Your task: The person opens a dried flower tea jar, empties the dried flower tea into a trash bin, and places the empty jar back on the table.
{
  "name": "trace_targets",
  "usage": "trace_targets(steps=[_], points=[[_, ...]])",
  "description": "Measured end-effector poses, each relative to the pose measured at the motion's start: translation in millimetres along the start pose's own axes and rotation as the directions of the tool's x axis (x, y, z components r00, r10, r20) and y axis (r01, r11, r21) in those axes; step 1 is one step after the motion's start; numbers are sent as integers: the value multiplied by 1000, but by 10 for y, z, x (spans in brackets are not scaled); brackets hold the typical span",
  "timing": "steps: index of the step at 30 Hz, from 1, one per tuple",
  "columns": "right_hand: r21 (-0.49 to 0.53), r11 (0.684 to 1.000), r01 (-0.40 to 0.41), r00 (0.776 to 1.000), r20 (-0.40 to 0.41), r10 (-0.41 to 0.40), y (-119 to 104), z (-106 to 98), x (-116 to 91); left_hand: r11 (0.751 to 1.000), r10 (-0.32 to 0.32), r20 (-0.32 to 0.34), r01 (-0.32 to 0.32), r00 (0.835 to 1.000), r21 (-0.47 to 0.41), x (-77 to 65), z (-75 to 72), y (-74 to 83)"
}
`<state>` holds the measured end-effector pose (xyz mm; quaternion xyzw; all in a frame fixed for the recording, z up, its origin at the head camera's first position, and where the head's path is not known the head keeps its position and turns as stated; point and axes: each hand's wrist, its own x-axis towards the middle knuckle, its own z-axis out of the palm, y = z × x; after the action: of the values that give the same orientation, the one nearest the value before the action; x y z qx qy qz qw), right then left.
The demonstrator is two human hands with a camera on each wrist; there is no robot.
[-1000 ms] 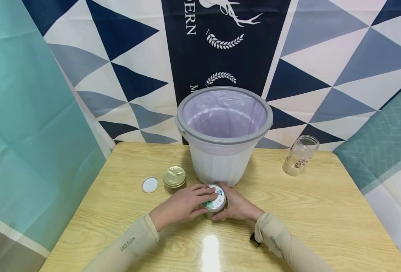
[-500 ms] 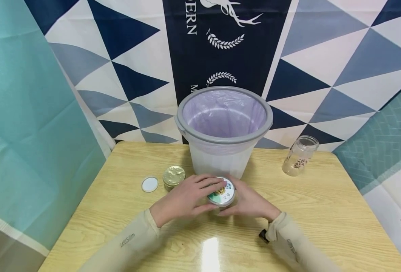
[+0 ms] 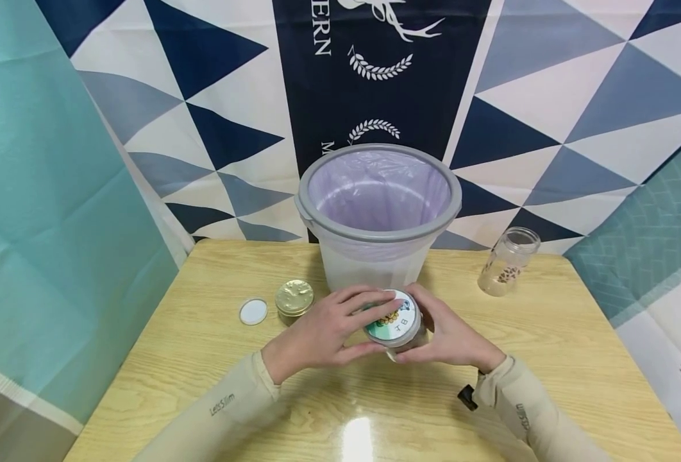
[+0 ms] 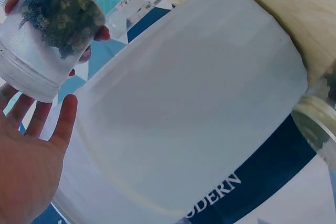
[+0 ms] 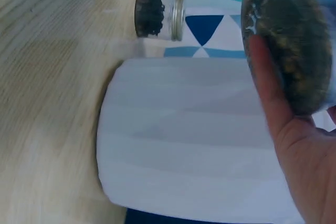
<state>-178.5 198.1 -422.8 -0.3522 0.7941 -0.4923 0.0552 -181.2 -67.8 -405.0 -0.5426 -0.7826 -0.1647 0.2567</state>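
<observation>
My right hand (image 3: 453,330) grips a clear jar (image 4: 58,22) with clumpy, dark green-brown contents, raised off the table and tilted. A printed round lid (image 3: 395,321), white and green with a flower and letters, tops it. Across this lid lie the fingers of my left hand (image 3: 331,330), with the thumb near its rim. In the left wrist view those fingers look fairly straight. The right wrist view shows the dark bottom of the jar with a right finger against it. Just behind the hands stands a white bin (image 3: 358,263) with a grey rim and a purple liner.
Left of the bin is a second jar (image 3: 294,301) with a gold lid and dark contents. A small white disc (image 3: 253,312) lies beside it on the wooden table (image 3: 202,385). At the back right stands a clear, patterned glass bottle (image 3: 508,263).
The jar has come up off the table and moved right, towards me in height, and now tilts. Both hands have moved with it, the left fingers staying over the lid.
</observation>
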Motion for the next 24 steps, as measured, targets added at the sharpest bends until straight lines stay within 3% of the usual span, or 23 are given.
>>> trace_targets(steps=[8,15,24], points=[[-106,992,68,997,-16,-70,-43,-54,1,998,-26,22,25,999,63,100,-94,-9],[-153,986,66,996,-52,-74,-87,-87,-4,998,-59,52,58,997,19,192,-139,5],[-163,986,29,998,-58,-39,-36,-35,-20,993,-96,99,102,990,-57,165,-111,-2]])
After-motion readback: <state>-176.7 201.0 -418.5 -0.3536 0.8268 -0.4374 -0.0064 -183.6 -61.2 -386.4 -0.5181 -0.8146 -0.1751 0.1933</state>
